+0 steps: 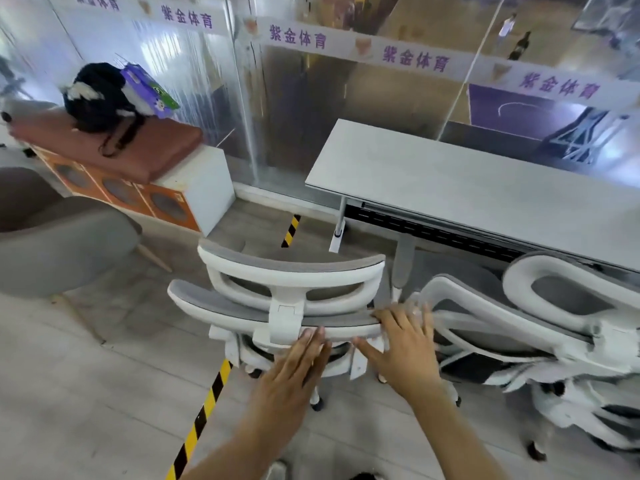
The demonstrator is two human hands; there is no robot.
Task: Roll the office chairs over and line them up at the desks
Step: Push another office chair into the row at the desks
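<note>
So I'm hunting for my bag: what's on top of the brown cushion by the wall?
A black bag sits on the brown cushion, with a purple packet leaning on it. Whatever is under or inside the bag is hidden.

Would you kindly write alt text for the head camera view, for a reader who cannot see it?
Both hands, left hand and right hand, reach open to the back of a white and grey office chair beside the left end of a grey desk. A second office chair stands at the desk to its right.
</note>
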